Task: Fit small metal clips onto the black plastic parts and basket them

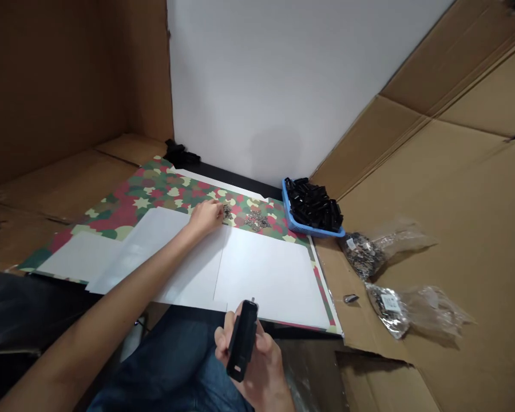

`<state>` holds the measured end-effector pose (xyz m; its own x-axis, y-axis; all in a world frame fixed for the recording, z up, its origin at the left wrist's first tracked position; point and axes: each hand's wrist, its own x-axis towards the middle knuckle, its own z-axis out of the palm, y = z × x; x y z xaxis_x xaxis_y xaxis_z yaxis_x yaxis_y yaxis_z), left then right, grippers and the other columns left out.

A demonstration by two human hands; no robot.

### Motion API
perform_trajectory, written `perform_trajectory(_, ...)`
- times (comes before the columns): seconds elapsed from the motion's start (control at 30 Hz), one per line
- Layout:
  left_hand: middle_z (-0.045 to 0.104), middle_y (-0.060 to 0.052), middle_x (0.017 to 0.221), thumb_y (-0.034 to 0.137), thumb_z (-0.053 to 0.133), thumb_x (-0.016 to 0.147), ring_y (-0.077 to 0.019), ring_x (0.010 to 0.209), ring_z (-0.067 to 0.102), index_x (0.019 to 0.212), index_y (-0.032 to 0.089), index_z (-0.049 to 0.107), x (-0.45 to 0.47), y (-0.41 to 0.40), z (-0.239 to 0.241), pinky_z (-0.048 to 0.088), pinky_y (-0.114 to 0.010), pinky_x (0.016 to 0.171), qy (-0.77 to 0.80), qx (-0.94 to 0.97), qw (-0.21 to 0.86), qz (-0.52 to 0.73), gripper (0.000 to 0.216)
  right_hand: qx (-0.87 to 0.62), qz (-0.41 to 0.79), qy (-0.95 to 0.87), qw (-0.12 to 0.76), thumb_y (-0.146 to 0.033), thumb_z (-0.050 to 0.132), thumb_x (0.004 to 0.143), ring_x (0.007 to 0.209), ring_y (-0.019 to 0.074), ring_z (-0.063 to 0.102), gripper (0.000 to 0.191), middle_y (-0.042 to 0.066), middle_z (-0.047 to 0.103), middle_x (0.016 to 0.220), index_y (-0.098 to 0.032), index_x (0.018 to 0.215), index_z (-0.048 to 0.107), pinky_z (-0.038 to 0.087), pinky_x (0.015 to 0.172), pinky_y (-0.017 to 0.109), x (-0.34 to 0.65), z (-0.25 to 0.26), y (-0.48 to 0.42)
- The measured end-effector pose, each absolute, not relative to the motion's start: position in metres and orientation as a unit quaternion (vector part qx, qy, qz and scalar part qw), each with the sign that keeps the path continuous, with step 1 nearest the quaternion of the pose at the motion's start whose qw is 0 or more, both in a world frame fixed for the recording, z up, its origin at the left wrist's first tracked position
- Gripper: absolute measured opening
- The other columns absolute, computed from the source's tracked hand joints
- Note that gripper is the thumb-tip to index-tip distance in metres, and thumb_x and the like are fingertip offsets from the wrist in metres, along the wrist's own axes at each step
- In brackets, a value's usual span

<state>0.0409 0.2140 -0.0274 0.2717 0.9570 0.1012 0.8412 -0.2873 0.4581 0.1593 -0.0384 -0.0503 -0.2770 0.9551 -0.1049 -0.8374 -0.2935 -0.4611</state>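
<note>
I am gripping the black housing (242, 340), seemingly light and stiff, by its sides with my right hand (257, 366); my left hand (206, 217) is curling narrowly beside metal parts (227, 213).

Single head-worn view, from above person's lap, facing forward and down. Right hand (257, 366) with black object (242, 340) close at bottom edge, left hand (206, 217) mid-frame, camouflage-pattern sheet (124, 209) farther on, white wall (283, 86) closing view at top, cardboard (446, 189) along right side.
</note>
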Motion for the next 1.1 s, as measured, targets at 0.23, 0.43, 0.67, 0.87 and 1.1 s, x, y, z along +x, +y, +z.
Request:
perform_trajectory(0.23,0.063,-0.008,0.109,0.032,0.056,0.092,-0.0202,0.098,0.061,0.106,0.014,0.062,0.049,0.217,-0.044,0.052,-0.041,0.086,0.562,0.807,0.102,0.152,0.023,-0.202,0.756,-0.191,0.593,-0.034,0.071,0.066,0.071,0.014,0.057,0.027,0.004,0.065,0.075,-0.021,0.089,0.071,0.042,0.064,0.021,0.171,-0.045,-0.043)
perform_trajectory(0.43,0.062,-0.008,0.112,0.033,0.058,0.091,-0.0222,0.103,0.06,0.107,0.014,0.062,0.051,0.216,-0.043,0.05,-0.044,0.089,0.555,0.811,0.092,0.158,0.025,-0.249,0.718,-0.216,0.613,-0.035,0.072,0.066,0.073,0.0147,0.056,0.031,0.004,0.066,0.078,-0.023,0.094,0.071,0.041,0.062,0.023,0.179,-0.043,-0.039)
perform_trajectory(0.67,0.061,-0.008,0.11,0.032,0.057,0.091,-0.0239,0.107,0.056,0.1,0.014,0.062,0.055,0.208,-0.029,0.044,-0.047,0.093,0.553,0.796,0.146,0.2,0.021,-0.318,0.68,-0.213,0.626,-0.038,0.076,0.063,0.074,0.0152,0.057,0.033,0.002,0.064,0.077,-0.026,0.093,0.07,0.043,0.063,0.024,0.185,-0.039,-0.041)
perform_trajectory(0.87,0.064,-0.006,0.082,0.028,0.042,0.09,-0.0213,0.08,0.061,0.084,0.019,0.05,0.03,0.174,-0.003,0.046,-0.037,0.075,0.5,0.769,0.314,0.245,0.014,-0.415,0.575,-0.195,0.677,-0.035,0.075,0.063,0.074,0.0163,0.059,0.035,0.0,0.065,0.082,-0.031,0.097,0.066,0.047,0.064,0.027,0.192,-0.046,-0.036)
perform_trajectory(1.1,0.056,-0.001,0.076,0.032,0.055,0.085,-0.0136,0.072,0.053,0.079,0.017,0.056,0.013,0.082,0.016,0.043,-0.025,0.066,0.3,0.641,0.63,0.319,0.016,-0.437,0.503,-0.296,0.684,-0.024,0.07,0.068,0.081,0.0154,0.055,0.029,-0.002,0.059,0.088,-0.03,0.093,0.056,0.045,0.07,0.028,0.182,-0.027,-0.023)
